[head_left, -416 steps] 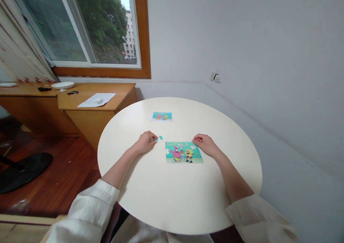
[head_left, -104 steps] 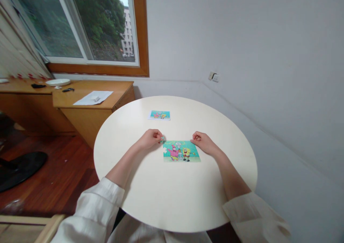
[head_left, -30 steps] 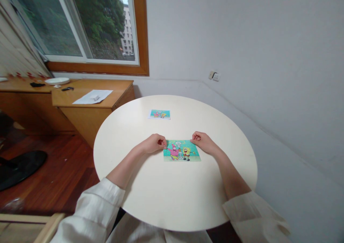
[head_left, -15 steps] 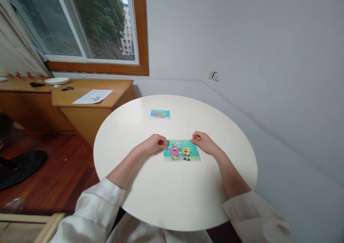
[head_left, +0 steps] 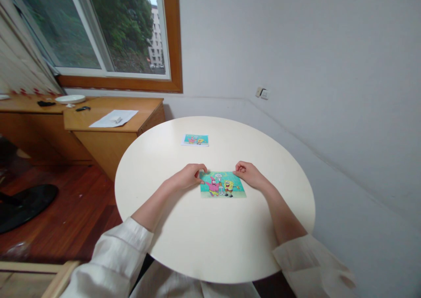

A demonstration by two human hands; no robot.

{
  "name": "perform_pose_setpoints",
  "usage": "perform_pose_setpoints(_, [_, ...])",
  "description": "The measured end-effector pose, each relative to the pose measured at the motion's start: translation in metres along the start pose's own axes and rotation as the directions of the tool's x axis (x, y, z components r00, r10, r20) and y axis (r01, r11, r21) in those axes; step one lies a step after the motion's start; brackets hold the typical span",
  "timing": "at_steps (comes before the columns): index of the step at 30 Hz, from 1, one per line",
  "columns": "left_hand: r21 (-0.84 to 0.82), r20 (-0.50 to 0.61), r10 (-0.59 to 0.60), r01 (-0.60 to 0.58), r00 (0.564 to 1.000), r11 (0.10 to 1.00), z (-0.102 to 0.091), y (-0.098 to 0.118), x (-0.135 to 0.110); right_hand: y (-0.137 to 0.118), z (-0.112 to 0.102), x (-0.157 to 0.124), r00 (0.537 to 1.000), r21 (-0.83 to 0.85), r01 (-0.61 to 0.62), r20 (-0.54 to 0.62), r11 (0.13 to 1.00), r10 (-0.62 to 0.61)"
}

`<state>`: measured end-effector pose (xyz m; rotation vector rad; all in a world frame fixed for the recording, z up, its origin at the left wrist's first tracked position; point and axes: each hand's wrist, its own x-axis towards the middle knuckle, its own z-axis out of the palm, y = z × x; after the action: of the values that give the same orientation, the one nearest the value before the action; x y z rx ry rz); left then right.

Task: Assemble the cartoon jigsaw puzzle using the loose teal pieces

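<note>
A flat rectangular cartoon picture (head_left: 221, 187) with a teal background lies on the round white table (head_left: 210, 236), showing a pink, a pale and a yellow figure. At its upper left corner is my left hand (head_left: 190, 175), thumb and forefinger spread apart, the thumb by the left edge and the forefinger near the top edge. My right hand (head_left: 247, 172) has its fingers curled, and its fingertips pinch the picture's upper right corner. Farther back lies a smaller card (head_left: 195, 140) with a similar cartoon print and a white border.
Left of the table stands a wooden cabinet (head_left: 105, 144) with a sheet of paper (head_left: 113, 118), a small white block (head_left: 115, 120) and a white plate (head_left: 70, 99) on top. A wall with a socket (head_left: 265, 94) rises behind the table. A black round base (head_left: 29, 206) rests on the floor.
My left thumb and forefinger have spread apart, the forefinger moving up toward the picture's top edge. My right hand and the picture stay where they were.
</note>
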<state>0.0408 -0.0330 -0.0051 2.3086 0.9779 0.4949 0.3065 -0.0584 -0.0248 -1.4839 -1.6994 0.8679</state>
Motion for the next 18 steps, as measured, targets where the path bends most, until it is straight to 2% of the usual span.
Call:
perform_pose_setpoints(9, [-0.165, 0.003, -0.035, 0.035, 0.999, 0.986, -0.001, -0.014, -0.001, 0.0, 0.0, -0.001, 1.0, 0.006, -0.006, -0.001, 1.0, 0.006])
perform_pose_setpoints(14, [-0.134, 0.096, -0.004, 0.017, 0.995, 0.991, -0.006, -0.018, -0.001, -0.002, 0.0, -0.001, 1.0, 0.008, -0.015, 0.019, 1.0, 0.015])
perform_pose_setpoints(18, [-0.1, 0.112, 0.017, -0.006, 0.994, 0.995, -0.007, -0.015, -0.002, -0.006, -0.001, -0.003, 0.999, 0.01, -0.029, 0.046, 1.0, 0.029])
